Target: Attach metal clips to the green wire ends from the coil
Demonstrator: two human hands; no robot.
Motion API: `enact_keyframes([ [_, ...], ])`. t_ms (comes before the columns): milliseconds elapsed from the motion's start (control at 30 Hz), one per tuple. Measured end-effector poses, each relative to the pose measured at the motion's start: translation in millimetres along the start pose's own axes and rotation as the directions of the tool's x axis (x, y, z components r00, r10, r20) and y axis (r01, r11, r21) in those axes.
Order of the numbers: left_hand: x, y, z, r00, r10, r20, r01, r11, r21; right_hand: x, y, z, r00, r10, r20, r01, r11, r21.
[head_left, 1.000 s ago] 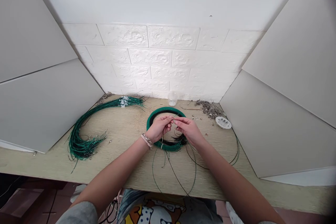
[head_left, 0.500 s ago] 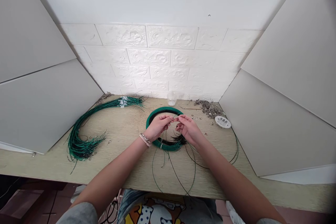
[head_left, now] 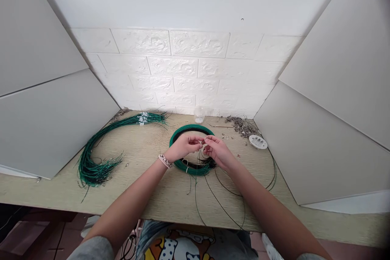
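Above the coil of green and black wires (head_left: 190,128), my left hand (head_left: 186,146) and my right hand (head_left: 219,152) meet fingertip to fingertip. The right thumb and index finger are pinched on a thin wire. My left fingers reach across to the same spot, closed near the thumb, with a wire between them that is hard to make out. Thin green and dark wires (head_left: 224,210) trail from below the hands toward the table's front edge. The coil lies flat, a pale tie (head_left: 187,169) around its near side, its dark cut ends beside my right hand.
On the left lies a curved bundle of green wires (head_left: 91,146) with white connectors (head_left: 142,118). Behind the coil stands a clear cup (head_left: 199,115) with white bits. A white slotted oval fixture (head_left: 258,142) and grey scraps (head_left: 243,126) sit right. Grey panels (head_left: 329,142) flank the table.
My left hand's fingers have stretched out toward the right fingertips. The loose wires below have swung to the right. The right hand has barely moved.
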State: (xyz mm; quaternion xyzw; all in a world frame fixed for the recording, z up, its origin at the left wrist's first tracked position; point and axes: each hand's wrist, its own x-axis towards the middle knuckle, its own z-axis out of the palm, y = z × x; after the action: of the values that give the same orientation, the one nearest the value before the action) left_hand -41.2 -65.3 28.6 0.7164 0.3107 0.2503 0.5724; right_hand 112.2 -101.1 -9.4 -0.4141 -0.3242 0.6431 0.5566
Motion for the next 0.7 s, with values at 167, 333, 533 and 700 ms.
enact_keyframes([
  [167,2,-2,0.7,0.999,-0.021,-0.049,0.020,1.000,-0.022,-3,-3,4,0.999,-0.018,-0.027,0.018,1.000,-0.001],
  [333,3,-5,6.0,0.986,-0.091,-0.137,0.062,0.977,-0.203,-6,-7,7,0.995,-0.080,-0.055,0.078,0.996,-0.040],
  [533,1,-1,10.2,0.983,-0.093,-0.159,0.052,0.968,-0.246,-5,-4,5,0.976,-0.217,-0.007,0.198,0.902,-0.383],
  [700,2,-3,9.2,0.976,-0.119,-0.185,0.056,0.948,-0.314,-5,-3,5,0.951,-0.309,0.018,0.274,0.812,-0.515],
])
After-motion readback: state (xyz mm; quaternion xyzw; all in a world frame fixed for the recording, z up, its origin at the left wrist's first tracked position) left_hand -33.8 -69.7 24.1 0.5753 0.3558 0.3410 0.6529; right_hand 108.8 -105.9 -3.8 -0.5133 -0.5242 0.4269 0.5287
